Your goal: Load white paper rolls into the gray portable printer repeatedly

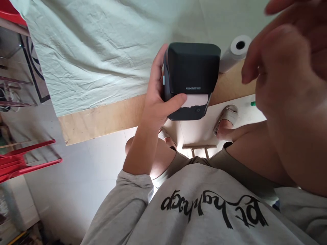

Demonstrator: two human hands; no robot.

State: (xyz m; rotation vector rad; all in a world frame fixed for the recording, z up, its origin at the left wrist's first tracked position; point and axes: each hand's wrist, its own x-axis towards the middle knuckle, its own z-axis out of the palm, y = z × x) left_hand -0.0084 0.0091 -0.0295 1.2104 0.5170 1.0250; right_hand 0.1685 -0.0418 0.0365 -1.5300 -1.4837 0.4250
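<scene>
My left hand is closed round the left side of a black label printer marked NIIMBOT. Its thumb lies across a white strip of label paper at the printer's front slot, above a small power button. The printer is tilted towards me at the table edge. Close to the camera, my right hand is raised at the upper right, slightly blurred. Its visible fingers are bent but apart, and nothing shows in them. Just left of those fingers a white paper roll with a dark hollow core sits on the table edge.
A pale green cloth covers the table, leaving a bare wooden edge. Red plastic furniture stands at the left. Below the table are my legs, sandalled feet, a wooden bar and a small green object.
</scene>
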